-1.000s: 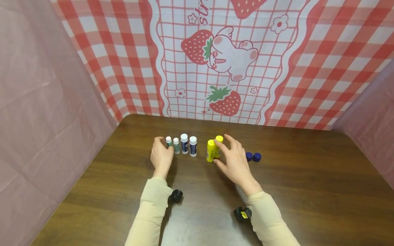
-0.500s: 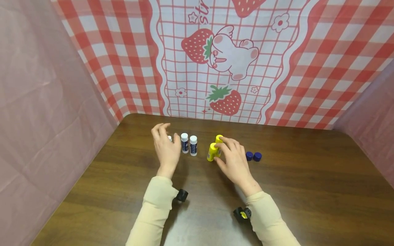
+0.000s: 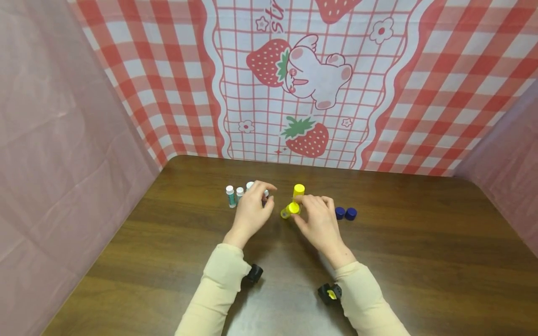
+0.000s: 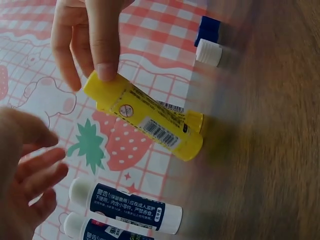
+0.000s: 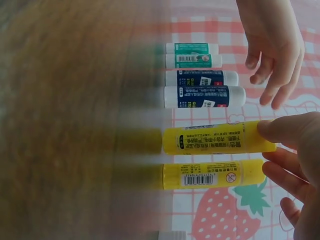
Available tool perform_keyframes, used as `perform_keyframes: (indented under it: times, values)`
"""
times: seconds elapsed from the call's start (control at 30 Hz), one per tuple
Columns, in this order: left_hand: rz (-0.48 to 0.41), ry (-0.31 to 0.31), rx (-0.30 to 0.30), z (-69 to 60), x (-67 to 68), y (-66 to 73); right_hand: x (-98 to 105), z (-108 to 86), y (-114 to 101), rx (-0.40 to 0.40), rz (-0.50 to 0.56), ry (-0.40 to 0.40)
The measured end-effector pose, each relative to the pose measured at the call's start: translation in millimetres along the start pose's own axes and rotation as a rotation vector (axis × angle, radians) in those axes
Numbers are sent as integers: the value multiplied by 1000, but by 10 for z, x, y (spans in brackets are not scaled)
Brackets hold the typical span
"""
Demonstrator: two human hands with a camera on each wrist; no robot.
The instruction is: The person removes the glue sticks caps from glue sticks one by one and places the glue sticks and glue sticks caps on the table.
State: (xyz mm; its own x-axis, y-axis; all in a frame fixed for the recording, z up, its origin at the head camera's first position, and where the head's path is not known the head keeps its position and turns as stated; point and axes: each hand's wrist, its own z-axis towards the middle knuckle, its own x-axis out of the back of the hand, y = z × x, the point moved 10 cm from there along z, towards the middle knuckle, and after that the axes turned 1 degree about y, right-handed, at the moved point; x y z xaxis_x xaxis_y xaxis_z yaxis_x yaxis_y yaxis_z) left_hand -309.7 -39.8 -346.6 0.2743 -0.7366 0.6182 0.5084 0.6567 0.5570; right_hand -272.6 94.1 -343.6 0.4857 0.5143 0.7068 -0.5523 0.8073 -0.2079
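My right hand (image 3: 319, 221) pinches the top of a yellow glue stick (image 3: 290, 211), which leans toward me with its lower end at the table. Just behind it a second yellow glue stick (image 3: 299, 189) stands upright. My left hand (image 3: 251, 212) hovers left of the yellow pair, its fingers loosely bent around nothing. It partly hides two navy glue sticks with white caps in the head view; the right wrist view shows both, the nearer navy glue stick (image 5: 205, 97) whole. Farther left are two slim green-and-white glue sticks (image 3: 231, 198).
Two dark blue caps (image 3: 345, 213) lie right of my right hand. In the left wrist view a small white ribbed piece (image 4: 209, 52) shows beside a blue one. A checked strawberry cloth (image 3: 308, 140) hangs behind the wooden table (image 3: 420, 261).
My left hand has left the green glue sticks and moved right, past the navy ones toward the yellow pair. The front yellow glue stick has gone from upright to tilted in my right hand.
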Motion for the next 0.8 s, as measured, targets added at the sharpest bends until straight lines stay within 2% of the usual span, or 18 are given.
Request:
perform_keyframes:
  times: [0.1, 0.2, 0.4, 0.57, 0.8]
  values:
    - [51, -130, -31, -11, -133, 56, -1, 3, -1, 7, 1, -8]
    - [99, -229, -46, -32, -248, 76, 3, 2, 3, 7, 3, -9]
    - [122, -334, -64, -89, -396, 80, 5, -5, 22, -9, 21, -8]
    - [95, -353, -81, -108, -445, 105, 39, -2, 50, -43, 69, 9]
    - [68, -294, -113, -82, -377, 170, 61, 15, 64, -90, 140, -1]
